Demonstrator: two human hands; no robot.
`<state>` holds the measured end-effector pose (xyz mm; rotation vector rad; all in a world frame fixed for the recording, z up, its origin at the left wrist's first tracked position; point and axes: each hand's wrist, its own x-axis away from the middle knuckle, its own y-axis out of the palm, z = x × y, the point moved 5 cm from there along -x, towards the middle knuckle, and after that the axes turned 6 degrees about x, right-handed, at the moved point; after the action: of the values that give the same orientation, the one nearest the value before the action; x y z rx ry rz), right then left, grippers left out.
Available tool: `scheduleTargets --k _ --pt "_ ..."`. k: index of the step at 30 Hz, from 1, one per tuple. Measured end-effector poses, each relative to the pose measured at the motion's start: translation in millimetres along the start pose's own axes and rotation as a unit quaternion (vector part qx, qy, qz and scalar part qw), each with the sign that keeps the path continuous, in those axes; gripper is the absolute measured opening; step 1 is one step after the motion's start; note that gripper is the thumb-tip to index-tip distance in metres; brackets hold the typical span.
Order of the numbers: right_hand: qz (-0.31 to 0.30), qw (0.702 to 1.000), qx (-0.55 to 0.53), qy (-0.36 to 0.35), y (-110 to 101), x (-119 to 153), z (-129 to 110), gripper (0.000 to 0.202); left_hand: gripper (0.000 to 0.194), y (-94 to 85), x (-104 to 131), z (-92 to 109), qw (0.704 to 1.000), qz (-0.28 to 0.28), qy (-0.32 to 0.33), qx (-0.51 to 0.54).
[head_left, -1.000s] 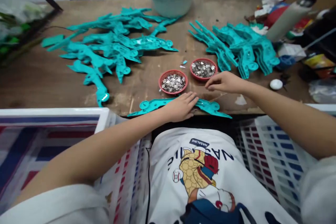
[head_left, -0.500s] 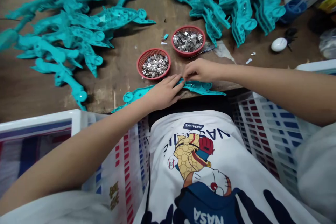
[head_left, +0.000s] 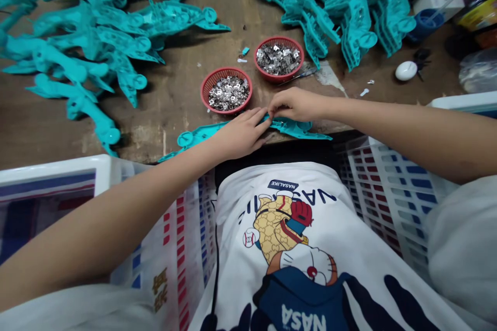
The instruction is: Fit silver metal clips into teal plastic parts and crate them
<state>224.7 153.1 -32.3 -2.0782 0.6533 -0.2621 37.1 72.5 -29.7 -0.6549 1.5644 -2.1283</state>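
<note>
Teal plastic shell (head_left: pixel 194 137) lies flat along near edge of tabletop (head_left: pixel 174 98), inner side up, one end overhanging toward the person's lap. Left hand (head_left: pixel 243 134) rests palm-down on its middle, fingers flat and extended, pinning it (not gripping). Right hand (head_left: pixel 293 103) sits just beside left fingertips, thumb and forefinger pinched narrow over the shell; presumably on a small metal piece, but it is too small to see, so contents cannot be told.

Two red baskets of metal bits: near basket (head_left: pixel 226 90) just beyond left hand, far basket (head_left: pixel 278 59) beyond right hand.

Progress, judged from layout: loose teal shells (head_left: pixel 97 46) spread over the left part of tabletop, tighter stacked shells (head_left: pixel 349 15) toward far right corner. Which group is finished cannot be told. Both baskets approx. full, so plenty left. The shell in hand looks mid-fitting, not yet set aside.

Vs. 0.5 s earlier: almost no change. Both hands stay on same spot of shell, right pinch stays closed; view shifted slightly, near basket looks marginally nearer left hand. Vs. 1.0 s earlier: right hand was up by the far basket, fingers at its rim; now it is down on the shell.

White crates (head_left: pixel 388 191) flank the lap.
</note>
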Motion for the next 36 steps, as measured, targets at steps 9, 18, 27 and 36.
scheduleTargets --k 9,18,27,36 --pt "0.017 0.975 0.154 0.157 -40 7 2 0.028 0.069 0.9 0 0 1.000 0.011 -0.008 0.012" --pt "0.022 0.901 0.318 0.293 -38 24 66 0.033 0.056 4.7 3 -3 0.998 0.055 0.010 0.020" --pt "-0.051 0.955 0.189 0.224 -48 23 -8 0.020 0.057 20.1 10 -15 0.983 0.156 -0.023 0.099" --pt "-0.106 0.964 0.151 0.193 -20 22 -40 0.009 0.080 16.2 7 -8 0.992 0.102 -0.020 0.073"
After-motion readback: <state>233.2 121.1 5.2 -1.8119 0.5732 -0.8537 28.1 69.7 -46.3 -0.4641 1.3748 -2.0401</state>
